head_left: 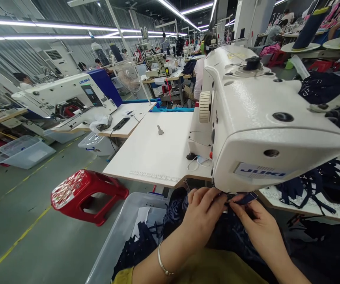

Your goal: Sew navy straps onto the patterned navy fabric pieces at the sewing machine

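Note:
A white JUKI sewing machine (261,157) fills the right of the head view, its needle area hidden behind the housing and my fingers. Close under its front edge, my left hand (204,211) bends its fingers over navy patterned fabric (172,211), fingertips partly out of sight. My right hand (255,219) pinches a narrow navy strap (245,199) with a small ring near its end. Both hands are nearly touching beneath the machine head. More dark fabric hangs below them over my lap.
A clear plastic bin (111,240) with navy pieces stands left of my lap. Beyond it is a red stool (87,195). A small grey metal piece (160,130) lies on the white tabletop (152,157). Navy straps (306,187) lie on the right-hand table. Another JUKI machine (69,94) stands left.

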Demonstrator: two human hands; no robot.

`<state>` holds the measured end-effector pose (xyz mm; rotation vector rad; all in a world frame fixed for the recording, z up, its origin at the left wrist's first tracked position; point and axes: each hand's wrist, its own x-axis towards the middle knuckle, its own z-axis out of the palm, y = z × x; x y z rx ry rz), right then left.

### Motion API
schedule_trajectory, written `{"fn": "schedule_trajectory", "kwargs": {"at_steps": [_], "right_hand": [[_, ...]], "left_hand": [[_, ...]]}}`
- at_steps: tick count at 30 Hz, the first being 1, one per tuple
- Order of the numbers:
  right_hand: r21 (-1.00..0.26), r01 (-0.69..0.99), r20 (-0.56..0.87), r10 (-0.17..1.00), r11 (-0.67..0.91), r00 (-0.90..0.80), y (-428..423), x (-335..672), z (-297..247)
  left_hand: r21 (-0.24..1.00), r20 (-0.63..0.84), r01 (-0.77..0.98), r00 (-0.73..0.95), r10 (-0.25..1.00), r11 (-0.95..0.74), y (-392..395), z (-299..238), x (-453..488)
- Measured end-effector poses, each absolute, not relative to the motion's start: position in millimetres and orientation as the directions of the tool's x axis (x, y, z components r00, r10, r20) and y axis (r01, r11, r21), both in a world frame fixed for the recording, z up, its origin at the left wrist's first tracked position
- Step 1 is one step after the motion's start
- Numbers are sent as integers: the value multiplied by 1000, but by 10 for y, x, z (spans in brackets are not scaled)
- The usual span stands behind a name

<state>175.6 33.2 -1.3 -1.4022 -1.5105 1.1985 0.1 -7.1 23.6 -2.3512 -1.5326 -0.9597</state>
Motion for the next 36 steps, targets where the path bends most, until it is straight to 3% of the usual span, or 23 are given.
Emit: {"fn": "schedule_trajectory", "kwargs": {"at_steps": [4, 8, 12, 21, 28, 36], "right_hand": [[-974, 226, -49, 988, -14, -149, 399, 1712, -63], [-988, 43, -154, 958, -148, -242, 461, 1713, -60], [-991, -9, -125, 962, -131, -243, 501, 1738, -31], [-920, 378, 21, 979, 99, -205, 844, 1785, -43], [-845, 429, 252, 945, 320, -210, 974, 1744, -60], [-782, 497, 308, 926, 377, -218, 1034, 1701, -69]], "left_hand": [[30, 540, 780, 513, 667, -624, -130, 182, -32], [-11, 524, 811, 503, 687, -586, -172, 89, -21], [-51, 521, 835, 491, 699, -548, -190, 50, -11], [-105, 535, 897, 415, 736, -429, -161, 116, 132], [-119, 518, 922, 375, 769, -369, -119, 141, 181], [-131, 507, 932, 355, 785, -337, -119, 170, 217]]}}
